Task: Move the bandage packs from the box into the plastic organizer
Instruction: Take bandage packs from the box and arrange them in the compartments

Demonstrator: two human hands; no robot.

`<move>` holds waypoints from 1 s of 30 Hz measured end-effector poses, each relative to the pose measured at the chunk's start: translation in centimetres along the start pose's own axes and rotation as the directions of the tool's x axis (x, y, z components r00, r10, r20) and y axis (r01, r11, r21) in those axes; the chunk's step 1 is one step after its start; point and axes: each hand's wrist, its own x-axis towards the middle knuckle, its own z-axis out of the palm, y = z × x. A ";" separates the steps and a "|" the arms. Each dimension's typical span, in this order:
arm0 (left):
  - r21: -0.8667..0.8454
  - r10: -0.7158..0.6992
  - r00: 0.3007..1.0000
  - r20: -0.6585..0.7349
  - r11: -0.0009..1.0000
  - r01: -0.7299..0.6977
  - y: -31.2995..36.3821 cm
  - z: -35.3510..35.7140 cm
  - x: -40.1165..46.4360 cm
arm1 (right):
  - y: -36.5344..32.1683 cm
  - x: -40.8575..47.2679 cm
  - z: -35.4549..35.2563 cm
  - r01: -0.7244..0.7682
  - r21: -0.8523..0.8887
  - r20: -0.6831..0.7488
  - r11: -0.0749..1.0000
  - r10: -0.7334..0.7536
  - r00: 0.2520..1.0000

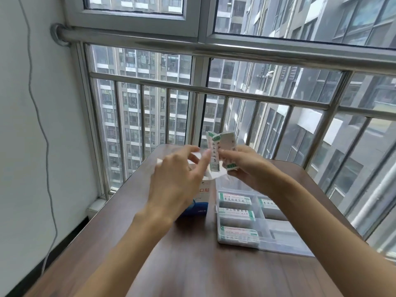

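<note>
Right hand (242,166) raised, gripping fanned bandage packs (220,146); left hand (177,176) alongside, fingers loosely spread, fingertip touching packs.

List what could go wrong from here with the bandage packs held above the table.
1. The right hand holds several bandage packs fanned loosely in the air; one could slip and land on the table rather than in the organizer.
2. The left hand hovers over the open box and might knock it.
3. Several organizer compartments already hold packs, so crowding seems possible.
</note>
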 end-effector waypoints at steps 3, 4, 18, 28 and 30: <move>-0.065 -0.019 0.977 0.214 0.997 0.034 1.4 2.4 -0.1 | 1.3 -2.5 -1.6 0.033 0.110 0.009 0.993 -0.034 0.999; -0.166 -0.015 0.960 0.278 0.984 0.063 1.7 3.4 -0.2 | 1.9 -3.0 -2.1 0.032 0.114 -0.010 0.993 -0.031 0.999; -0.466 -0.177 0.860 0.478 0.779 0.419 4.7 11.3 -3.1 | 8.9 -5.8 -8.7 0.081 0.527 -0.329 0.846 0.115 0.937; -0.523 -0.155 0.785 0.599 0.666 0.531 4.4 11.5 -3.8 | 10.0 -6.7 -7.4 0.237 0.179 -0.390 0.955 -0.153 0.908; -0.537 -0.156 0.761 0.629 0.621 0.571 4.5 11.3 -3.7 | 10.1 -6.7 -7.1 0.246 0.146 -0.416 0.958 -0.166 0.894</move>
